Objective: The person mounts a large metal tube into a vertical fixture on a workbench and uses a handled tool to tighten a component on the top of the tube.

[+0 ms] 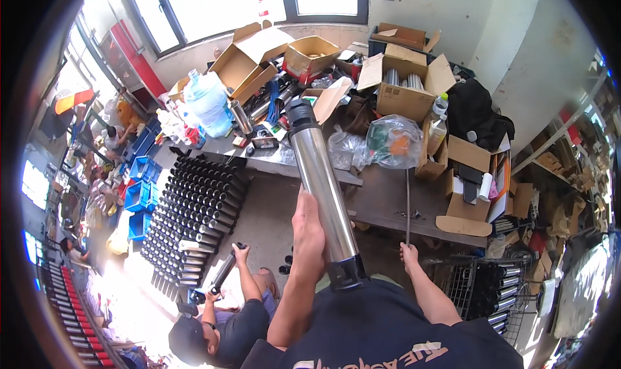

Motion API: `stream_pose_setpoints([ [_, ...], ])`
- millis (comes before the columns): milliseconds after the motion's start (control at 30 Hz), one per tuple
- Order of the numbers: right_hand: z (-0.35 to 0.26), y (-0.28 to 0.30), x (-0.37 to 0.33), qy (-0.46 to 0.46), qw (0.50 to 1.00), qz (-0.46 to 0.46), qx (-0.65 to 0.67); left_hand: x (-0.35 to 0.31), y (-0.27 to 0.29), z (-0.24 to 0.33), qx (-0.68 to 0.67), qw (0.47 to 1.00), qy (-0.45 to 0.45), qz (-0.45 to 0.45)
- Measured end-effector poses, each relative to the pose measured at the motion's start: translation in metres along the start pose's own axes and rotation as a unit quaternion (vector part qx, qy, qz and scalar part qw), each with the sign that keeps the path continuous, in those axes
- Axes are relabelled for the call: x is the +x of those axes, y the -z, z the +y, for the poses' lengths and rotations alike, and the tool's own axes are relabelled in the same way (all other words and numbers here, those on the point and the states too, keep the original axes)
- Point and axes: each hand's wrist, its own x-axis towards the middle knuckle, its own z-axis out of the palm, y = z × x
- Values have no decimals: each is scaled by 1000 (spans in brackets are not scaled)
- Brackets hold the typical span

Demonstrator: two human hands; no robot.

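My left hand (pixel 308 230) is wrapped round a long shiny metal cylinder (pixel 323 184) with black end caps. It slants before my chest, its upper end over the cluttered bench and its lower cap near my dark shirt. Off to the right, my right hand (pixel 409 255) is closed on the lower end of a thin metal rod (pixel 408 204). The rod stands nearly upright in the view, its top beside a clear plastic bag (pixel 393 142) with orange and green contents. The two held things are apart.
Ahead, a workbench (pixel 381 210) carries cardboard boxes (pixel 406 97), bottles and a large water jug (pixel 207 103). Left stands a rack of many black-capped cylinders (pixel 194 207). A seated co-worker (pixel 226 330) at lower left holds a dark tube (pixel 224 270). A wire basket of cylinders (pixel 491 291) is at right.
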Motion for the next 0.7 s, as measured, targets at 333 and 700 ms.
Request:
stream_pose_setpoints([
  [333, 45, 18, -26, 56, 980, 46, -188, 13, 37, -40, -269, 954, 122, -42],
  [700, 99, 68, -25, 48, 960, -12, -276, 29, 45, -58, -245, 956, 162, -23],
])
